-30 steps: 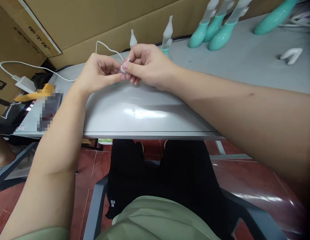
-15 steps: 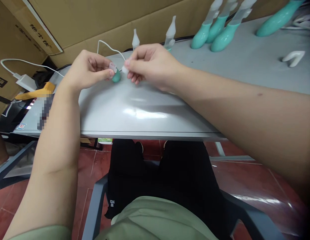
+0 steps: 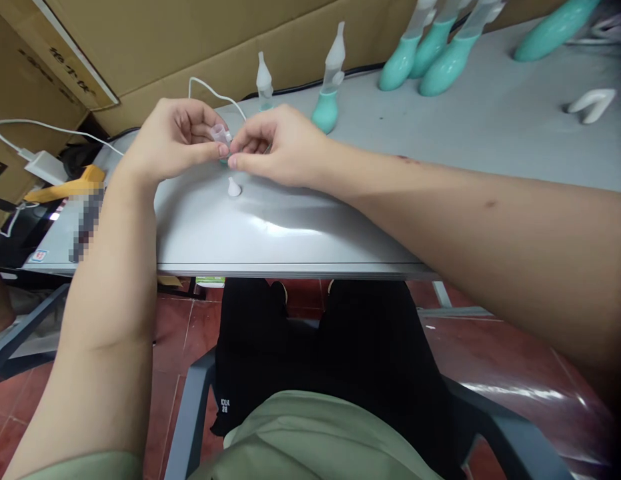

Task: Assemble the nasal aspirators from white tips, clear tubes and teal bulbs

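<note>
Pinching a clear tube [image 3: 219,133] between thumb and fingers of the left hand [image 3: 183,138], tilted, open end up. Showing a sliver of teal bulb [image 3: 223,161] just under it, over the gray table [image 3: 490,133].

Holding the right hand [image 3: 285,147] half closed right alongside, thumb and fingertips drawn close together at the tube's right side. Can't tell, fingers in the way, about an actual grip or anything small inside that pinch.

Loose on the table just below the right fingertips, wide end down: white nozzle tip [image 3: 233,188].

Behind the right hand, upright near the cardboard [image 3: 190,40]: white-tipped unit [image 3: 264,80], lower part blocked by that hand, and teal-bulb unit [image 3: 326,110] to its right.

Farther right: cluster of three teal units [image 3: 450,67], tops cropped; then another tilted teal bulb [image 3: 555,33], also cropped. Nearer, lying flat: white bent piece [image 3: 593,105].

Far left: white adapter [image 3: 47,168], yellow piece [image 3: 87,180], pixelated dark item [image 3: 85,227] partly covered by the left forearm.
</note>
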Demonstrator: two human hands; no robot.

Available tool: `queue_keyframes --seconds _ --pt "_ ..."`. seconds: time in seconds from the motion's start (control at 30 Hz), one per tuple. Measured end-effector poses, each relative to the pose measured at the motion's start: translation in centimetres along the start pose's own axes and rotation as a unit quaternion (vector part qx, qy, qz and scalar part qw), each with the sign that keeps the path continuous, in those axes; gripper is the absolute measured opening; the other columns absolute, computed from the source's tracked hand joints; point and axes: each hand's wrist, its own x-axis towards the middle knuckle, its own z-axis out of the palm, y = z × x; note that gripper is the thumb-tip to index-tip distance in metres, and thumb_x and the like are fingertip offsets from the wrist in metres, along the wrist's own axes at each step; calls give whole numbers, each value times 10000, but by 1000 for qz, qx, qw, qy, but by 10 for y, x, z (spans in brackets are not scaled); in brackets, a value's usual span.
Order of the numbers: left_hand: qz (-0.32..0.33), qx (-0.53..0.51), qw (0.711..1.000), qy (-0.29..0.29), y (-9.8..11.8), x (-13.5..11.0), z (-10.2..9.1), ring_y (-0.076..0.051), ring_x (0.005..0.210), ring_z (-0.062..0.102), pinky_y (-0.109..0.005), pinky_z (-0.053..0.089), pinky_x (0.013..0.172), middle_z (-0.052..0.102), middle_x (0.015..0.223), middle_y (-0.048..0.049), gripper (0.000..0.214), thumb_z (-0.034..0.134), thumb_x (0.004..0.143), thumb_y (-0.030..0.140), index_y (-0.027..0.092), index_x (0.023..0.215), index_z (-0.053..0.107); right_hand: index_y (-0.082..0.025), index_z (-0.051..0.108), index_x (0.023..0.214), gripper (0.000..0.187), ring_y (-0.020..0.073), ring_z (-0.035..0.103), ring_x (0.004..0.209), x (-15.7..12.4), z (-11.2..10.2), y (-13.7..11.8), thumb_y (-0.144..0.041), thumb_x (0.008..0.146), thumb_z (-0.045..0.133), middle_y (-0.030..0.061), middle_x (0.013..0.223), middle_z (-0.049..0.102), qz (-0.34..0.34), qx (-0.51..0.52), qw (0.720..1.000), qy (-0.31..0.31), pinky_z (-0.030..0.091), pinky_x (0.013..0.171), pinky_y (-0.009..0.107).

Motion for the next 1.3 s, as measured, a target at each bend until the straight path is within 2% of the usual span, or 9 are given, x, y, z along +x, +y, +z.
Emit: queue_keyframes --seconds 0.1,0.2,0.3,0.43,0.67,0.8,0.9,1.07,1.3 --pt "-7 -8 1000 -21 3 -1 3 -381 910 821 -776 744 1030 900 938 -88 758 1276 597 933 369 923 889 -279 763 843 364 191 684 936 -1 -5 -2 -66 1092 923 8 944 787 -7 42 997 60 662 914 302" --pt "-12 -12 999 -38 8 -1 8 -391 923 840 -735 763 1017 878 901 -89 773 1277 623 922 346 905 846 -284 753 837 384 195 672 963 1 -6 0 -48 1071 944 11 974 781 -10 55 996 70 669 975 309" --pt "-6 -17 999 -29 11 -1 14 -349 853 806 -686 777 942 871 848 -63 761 1260 632 942 359 868 831 -290 770 845 402 208 647 985 3 -4 0 -96 1077 1035 9 973 782 4 79 994 79 668 915 295" --pt "-19 -32 999 -22 11 -1 21 -345 837 808 -734 767 966 884 854 -46 730 1294 600 890 375 866 850 -242 726 795 483 156 612 891 4 0 -7 82 1129 856 -3 882 730 36 106 989 96 550 787 235" --pt "-28 -75 997 -20 11 -2 21 -456 965 895 -855 739 1064 921 901 -30 663 1314 595 801 381 881 888 -233 679 832 504 147 574 830 -1 4 -22 81 1226 697 -17 837 672 58 137 986 78 491 753 211" --pt "-45 -98 993 -40 14 -2 16 -466 972 905 -874 739 1097 921 916 -55 658 1346 588 736 345 898 917 -230 694 914 426 148 612 881 -4 3 -21 -22 1280 756 0 924 727 62 179 981 40 518 768 188" --pt "-53 -101 992 -53 15 -4 14 -457 991 920 -820 769 1088 907 892 -72 704 1334 623 758 288 925 906 -199 695 922 436 132 589 821 -2 1 -17 21 1299 668 4 895 707 85 202 976 19 473 709 172" --pt "-66 -104 991 -54 18 -10 15 -353 981 931 -584 811 1041 914 916 -51 627 1311 757 672 251 932 881 -199 692 883 488 143 581 786 3 -1 -14 21 1314 631 20 855 693 101 202 974 17 447 663 183" --pt "-48 -135 988 -55 13 -8 16 -388 949 907 -698 802 1060 924 945 -95 593 1325 727 632 256 954 926 -247 682 815 544 171 646 809 3 -1 -16 -43 1316 627 47 876 678 128 194 973 11 519 663 228"
